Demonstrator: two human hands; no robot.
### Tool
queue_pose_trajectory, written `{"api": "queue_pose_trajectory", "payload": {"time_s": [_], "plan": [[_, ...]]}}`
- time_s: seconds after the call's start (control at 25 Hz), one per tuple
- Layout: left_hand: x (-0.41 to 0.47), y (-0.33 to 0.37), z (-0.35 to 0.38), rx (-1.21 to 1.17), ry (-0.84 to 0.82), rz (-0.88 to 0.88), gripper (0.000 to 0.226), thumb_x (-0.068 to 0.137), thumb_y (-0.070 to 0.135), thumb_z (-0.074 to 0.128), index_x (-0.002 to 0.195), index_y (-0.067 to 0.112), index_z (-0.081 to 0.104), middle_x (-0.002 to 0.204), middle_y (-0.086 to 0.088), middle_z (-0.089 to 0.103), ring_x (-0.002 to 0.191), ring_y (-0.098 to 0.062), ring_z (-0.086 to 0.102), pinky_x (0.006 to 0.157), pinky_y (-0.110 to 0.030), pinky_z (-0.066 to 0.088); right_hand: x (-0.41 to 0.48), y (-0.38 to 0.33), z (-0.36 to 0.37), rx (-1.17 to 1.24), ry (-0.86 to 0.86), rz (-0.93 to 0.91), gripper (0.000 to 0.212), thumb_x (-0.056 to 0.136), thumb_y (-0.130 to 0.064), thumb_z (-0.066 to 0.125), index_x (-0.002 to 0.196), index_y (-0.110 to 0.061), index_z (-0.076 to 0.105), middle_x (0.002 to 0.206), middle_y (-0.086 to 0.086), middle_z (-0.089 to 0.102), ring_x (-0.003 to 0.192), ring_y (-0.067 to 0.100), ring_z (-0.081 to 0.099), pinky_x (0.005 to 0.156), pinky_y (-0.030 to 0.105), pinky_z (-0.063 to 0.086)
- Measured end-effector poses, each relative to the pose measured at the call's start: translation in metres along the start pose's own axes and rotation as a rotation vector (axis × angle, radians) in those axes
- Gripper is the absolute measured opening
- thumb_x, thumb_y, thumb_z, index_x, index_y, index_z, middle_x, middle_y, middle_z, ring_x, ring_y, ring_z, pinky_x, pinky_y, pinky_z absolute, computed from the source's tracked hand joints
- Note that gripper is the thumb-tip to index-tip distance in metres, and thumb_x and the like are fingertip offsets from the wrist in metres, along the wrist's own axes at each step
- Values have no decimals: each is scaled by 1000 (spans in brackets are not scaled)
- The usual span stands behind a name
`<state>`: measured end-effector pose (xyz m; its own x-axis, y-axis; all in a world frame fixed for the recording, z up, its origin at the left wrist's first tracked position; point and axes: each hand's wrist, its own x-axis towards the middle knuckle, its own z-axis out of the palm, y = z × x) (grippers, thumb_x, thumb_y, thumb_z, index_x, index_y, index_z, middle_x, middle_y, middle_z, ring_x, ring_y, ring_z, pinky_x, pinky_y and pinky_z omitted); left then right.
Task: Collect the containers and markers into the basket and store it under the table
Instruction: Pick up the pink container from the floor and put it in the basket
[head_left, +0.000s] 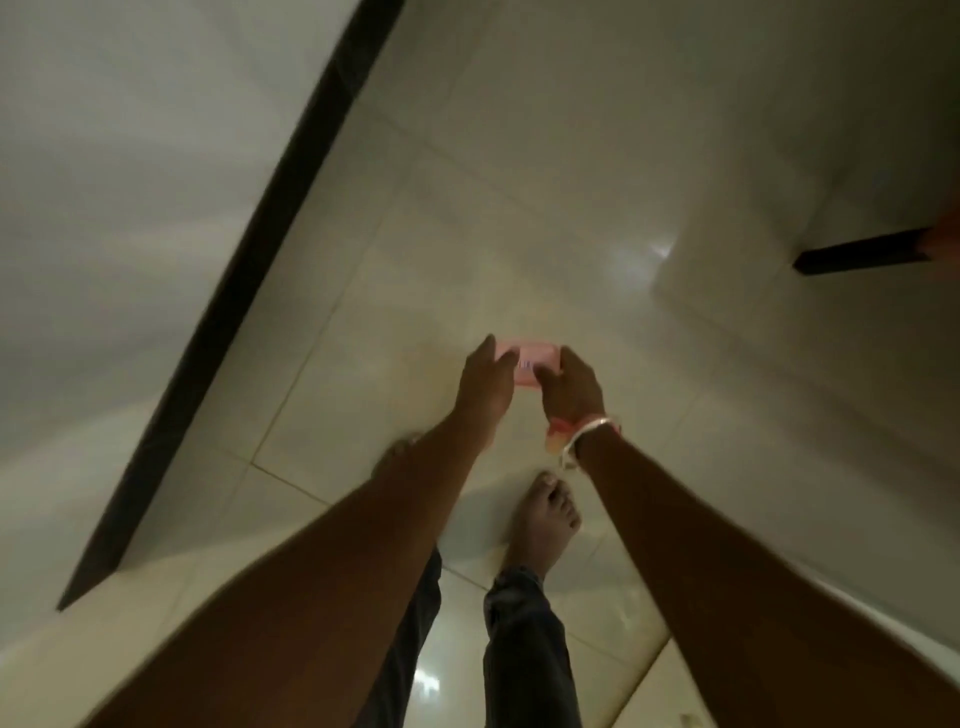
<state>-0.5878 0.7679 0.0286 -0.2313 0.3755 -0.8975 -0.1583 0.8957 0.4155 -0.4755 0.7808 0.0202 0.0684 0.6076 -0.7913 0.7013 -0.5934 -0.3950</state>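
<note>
Snugly between left hand (485, 384) and right hand (571, 392), both clamped: pink container (543, 360) (blurred).

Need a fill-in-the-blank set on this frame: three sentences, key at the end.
The small item held by the left hand and right hand is ____ in colour.
The bracelet sits on the ____ wrist.
The feet on the tiled floor are ____.
Missing: pink; right; bare.

Both hands, left hand (485, 382) and right hand (571, 389), grip a pink container (530, 366) above the tiled floor (519, 208).
</note>
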Motion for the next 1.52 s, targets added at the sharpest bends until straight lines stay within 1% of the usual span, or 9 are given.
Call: {"api": "queue_pose_trajectory", "payload": {"time_s": [0.24,0.4,0.6,0.8,0.88,1.04,1.24,1.44,1.52], "plan": [[-254,72,-10,70,-80,186,50,105,14,46,154,17,36,157,-9,41,141,-27,43,107,-27,34,-228,-54,-120,243,276,25,40,96,-23,55,135,-13,56,132,4,59,116,25,59,105,37,45],[-411,116,-7,248,-184,466,48,105,7,43,152,15,41,152,-6,49,136,-23,50,113,-36,43,-370,-65,-203,512,543,18,29,92,-23,62,121,-20,67,109,5,68,86,25,68,80,43,58],[-540,108,30,450,-430,616,49,103,5,45,151,14,42,148,-3,52,137,-20,49,116,-38,40,-504,-14,-262,734,828,53,24,90,-23,65,113,-22,72,96,5,69,73,20,68,56,26,56],[-651,8,78,705,-633,700,47,103,6,47,150,13,43,139,6,52,128,-10,50,107,-23,40,-613,124,-249,910,976,164,20,90,-27,66,109,-30,72,94,4,72,73,19,69,56,29,59],[-689,-54,97,796,-692,734,47,101,5,48,147,13,49,141,2,57,129,-14,54,110,-28,42,-657,190,-233,939,1019,226,17,89,-31,66,104,-38,70,92,-2,72,72,17,69,66,38,60],[-761,-209,139,933,-802,702,48,96,1,50,143,10,52,140,-1,58,130,-17,53,115,-39,40,-759,338,-180,1081,1156,380,17,85,-29,69,100,-31,75,88,-7,70,74,17,67,69,43,58],[-851,-369,180,1096,-1025,686,49,78,22,50,121,10,67,112,-7,72,100,-7,68,88,-25,54,-885,473,-131,1145,1264,607,18,84,-17,70,101,-24,75,84,-5,68,77,18,64,78,39,55],[-862,-450,226,1237,-1053,676,48,82,34,53,126,19,66,118,-3,73,111,-19,67,98,-41,54,-933,549,-139,1098,1250,652,17,86,-14,69,102,-16,74,83,-3,60,80,15,55,79,26,42],[-863,-462,247,1216,-1012,667,43,83,33,53,121,20,68,112,0,74,106,-16,68,92,-36,57,-930,574,-154,1074,1141,639,18,87,-16,67,104,-18,73,86,-3,62,81,15,56,78,25,43]]}}
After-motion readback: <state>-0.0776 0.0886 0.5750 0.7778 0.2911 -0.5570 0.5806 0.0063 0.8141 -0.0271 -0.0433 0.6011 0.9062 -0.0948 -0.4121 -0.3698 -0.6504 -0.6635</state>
